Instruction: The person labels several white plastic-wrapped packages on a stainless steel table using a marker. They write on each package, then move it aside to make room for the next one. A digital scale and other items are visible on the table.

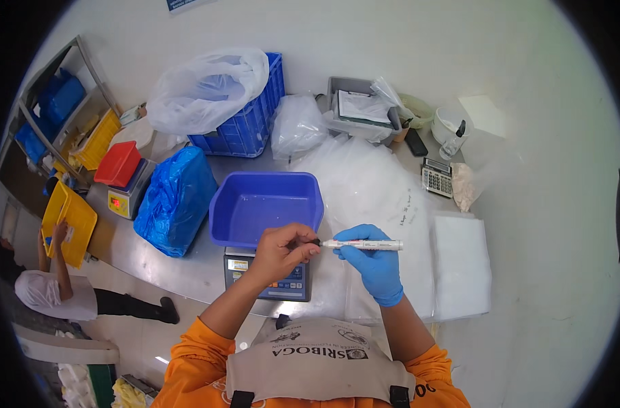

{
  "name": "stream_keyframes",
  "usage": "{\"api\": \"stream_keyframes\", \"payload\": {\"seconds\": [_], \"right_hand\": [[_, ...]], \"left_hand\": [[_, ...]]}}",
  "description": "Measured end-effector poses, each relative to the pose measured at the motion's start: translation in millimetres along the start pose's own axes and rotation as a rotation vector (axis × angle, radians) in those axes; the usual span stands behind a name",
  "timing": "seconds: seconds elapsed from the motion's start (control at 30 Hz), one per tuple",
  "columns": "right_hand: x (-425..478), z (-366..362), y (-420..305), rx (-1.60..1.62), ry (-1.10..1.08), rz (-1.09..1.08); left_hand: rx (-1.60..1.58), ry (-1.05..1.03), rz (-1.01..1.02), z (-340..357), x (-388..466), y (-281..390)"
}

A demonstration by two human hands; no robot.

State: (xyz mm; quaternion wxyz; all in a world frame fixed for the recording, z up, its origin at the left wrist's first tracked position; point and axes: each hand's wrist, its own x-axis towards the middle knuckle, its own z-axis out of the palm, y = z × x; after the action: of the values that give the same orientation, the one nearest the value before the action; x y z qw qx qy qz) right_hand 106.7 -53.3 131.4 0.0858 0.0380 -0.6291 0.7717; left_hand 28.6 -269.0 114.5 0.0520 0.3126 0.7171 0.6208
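Note:
My gloved right hand (377, 268) grips a white marker pen (363, 245) by its barrel, held level. At the pen's left end, my bare left hand (282, 252) pinches the small black cap (316, 241) between thumb and fingertips. Whether the cap is fully on or slightly off the tip cannot be told. Below the left hand is a digital scale (269, 290), partly hidden by the forearm, with a purple plastic tub (266, 196) on it. Beneath the right hand spread flat clear plastic bags (366, 188), one bearing handwriting.
A blue plastic-wrapped bundle (174, 201) stands left of the tub, beside another scale (120, 201) with a red tray (118, 163). Behind are a lined blue crate (248, 127) and grey bin (350, 84). A calculator (437, 178) lies right. A co-worker (60, 296) holds a yellow crate (67, 224).

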Motion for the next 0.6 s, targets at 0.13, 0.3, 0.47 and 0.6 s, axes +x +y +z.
{"api": "stream_keyframes", "payload": {"seconds": [0.13,0.3,0.47,0.6], "right_hand": [[-0.5,3.6,2.6,-0.012,-0.087,0.065],[-11.6,9.0,26.7,0.011,-0.069,0.088],[-15.3,2.3,62.1,0.057,-0.108,0.068],[9.1,-63.1,107.4,-0.139,0.11,0.033]], "left_hand": [[-0.061,-0.131,-0.023,-1.5,-5.9,-1.1],[-0.371,-0.071,-0.252,6.6,-26.0,-13.3],[-0.463,-0.038,-0.477,12.7,-27.2,-22.1],[-0.132,0.252,-0.237,-19.7,-19.4,-31.3]]}}
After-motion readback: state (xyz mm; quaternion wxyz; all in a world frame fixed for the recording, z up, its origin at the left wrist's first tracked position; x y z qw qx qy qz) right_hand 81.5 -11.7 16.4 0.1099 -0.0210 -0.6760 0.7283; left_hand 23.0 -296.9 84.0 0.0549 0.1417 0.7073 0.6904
